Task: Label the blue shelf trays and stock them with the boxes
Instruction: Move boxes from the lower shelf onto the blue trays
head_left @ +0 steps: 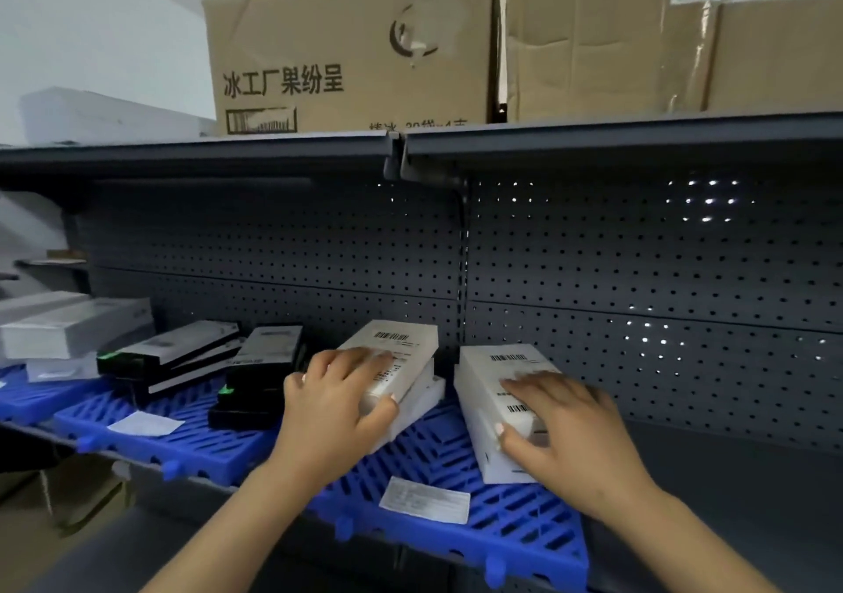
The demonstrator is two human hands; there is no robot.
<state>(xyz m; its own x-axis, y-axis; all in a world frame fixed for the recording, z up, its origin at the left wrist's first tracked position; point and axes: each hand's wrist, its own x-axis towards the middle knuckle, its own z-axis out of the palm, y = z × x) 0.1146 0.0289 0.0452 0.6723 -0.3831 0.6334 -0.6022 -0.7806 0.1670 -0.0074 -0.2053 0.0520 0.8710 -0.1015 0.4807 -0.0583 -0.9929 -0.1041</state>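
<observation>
Blue slatted trays lie side by side on the grey shelf. On the right tray (524, 528) a small stack of white boxes (401, 346) stands at the left; my left hand (335, 405) grips the top box, fingers over it and thumb at its near end. Beside it a second stack of white boxes (497, 364) stands at the right; my right hand (561, 428) holds its top box the same way. A white label (425, 499) lies on this tray's front. The middle tray (191, 446) carries black boxes (255, 373) and a white label (145, 423).
Grey and white boxes (68, 332) are stacked on the left tray (27, 401). A dark pegboard (638, 282) backs the shelf. The upper shelf (593, 136) overhangs close above and holds large cardboard cartons (356, 45). Bare grey shelf lies right of the trays.
</observation>
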